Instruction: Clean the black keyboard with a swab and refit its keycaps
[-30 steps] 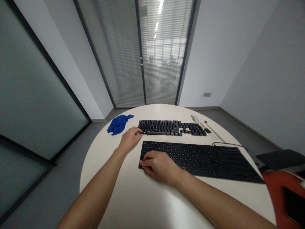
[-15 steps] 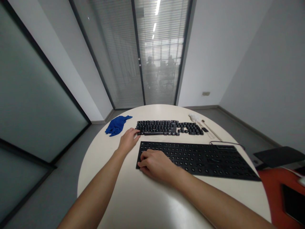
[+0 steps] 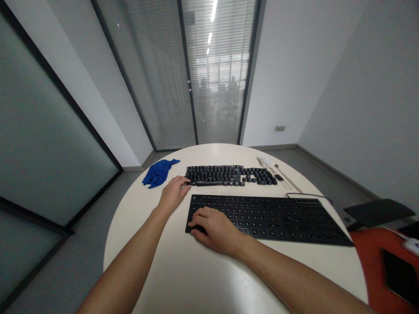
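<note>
Loose black keycaps point(image 3: 216, 174) lie in keyboard order on the white round table point(image 3: 183, 270). At their lower left corner is my left hand point(image 3: 172, 194), thumb and fingertips closed on a keycap, which is mostly hidden. Nearer to me lies the black keyboard base point(image 3: 271, 218), its key posts bare. Over its lower left corner rests my right hand point(image 3: 212, 224), with a gap between thumb and fingers and nothing visible in it. The spot under the right fingertips is partly hidden.
A blue cloth point(image 3: 160, 172) is crumpled at the far left. A thin stick point(image 3: 290, 179), a small black piece point(image 3: 279, 178) and white material point(image 3: 264, 162) lie at the far right. The cable point(image 3: 309, 195) curls behind the base. A red chair point(image 3: 376, 261) holds a dark phone-like slab point(image 3: 399, 274).
My right hand has loosened at the base's lower left corner, its thumb and fingers spreading apart. The left hand stays at the keycaps' corner. The whole view has shifted slightly.
</note>
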